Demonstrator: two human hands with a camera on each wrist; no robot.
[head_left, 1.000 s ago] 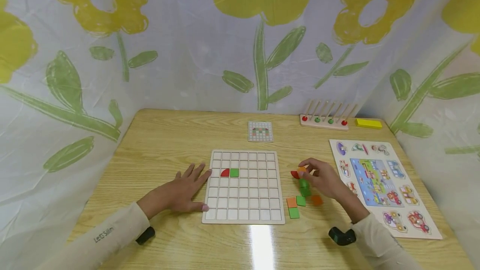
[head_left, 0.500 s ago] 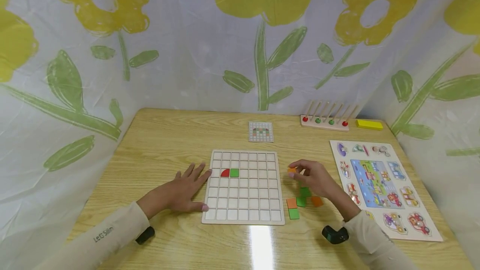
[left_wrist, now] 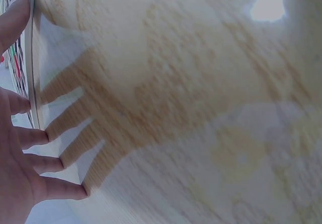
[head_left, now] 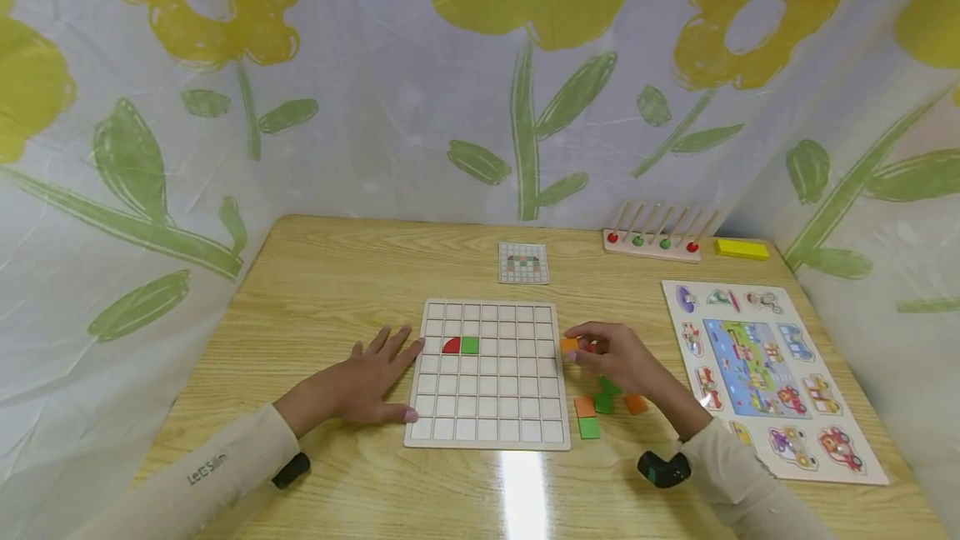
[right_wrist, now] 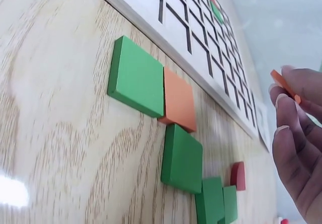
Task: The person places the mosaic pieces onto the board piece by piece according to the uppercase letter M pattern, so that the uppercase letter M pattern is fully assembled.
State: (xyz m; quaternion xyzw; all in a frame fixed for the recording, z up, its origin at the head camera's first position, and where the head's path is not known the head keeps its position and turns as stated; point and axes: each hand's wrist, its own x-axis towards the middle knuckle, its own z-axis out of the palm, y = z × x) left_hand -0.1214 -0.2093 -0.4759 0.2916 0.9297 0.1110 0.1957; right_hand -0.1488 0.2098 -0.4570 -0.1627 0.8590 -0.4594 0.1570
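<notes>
My right hand (head_left: 617,357) pinches an orange square tile (head_left: 570,345) between thumb and fingers, lifted by the right edge of the white grid board (head_left: 489,373). In the right wrist view the orange tile (right_wrist: 285,87) is seen nearly edge-on. My left hand (head_left: 367,380) lies flat with fingers spread, thumb and fingertips at the board's left edge; the left wrist view shows those fingers (left_wrist: 35,163) on the glossy table. On the board sit a red quarter-circle tile (head_left: 452,346) and a green square tile (head_left: 469,345), side by side.
Loose green tiles (right_wrist: 136,75), orange tiles (right_wrist: 178,99) and a red piece (right_wrist: 238,176) lie right of the board. Behind it is a pattern card (head_left: 523,263). A picture puzzle board (head_left: 753,440), a peg stand (head_left: 651,247) and a yellow block (head_left: 741,249) stand further right.
My right hand has moved left from the loose tiles to the board's right edge, carrying the orange tile. The left hand has stayed in place.
</notes>
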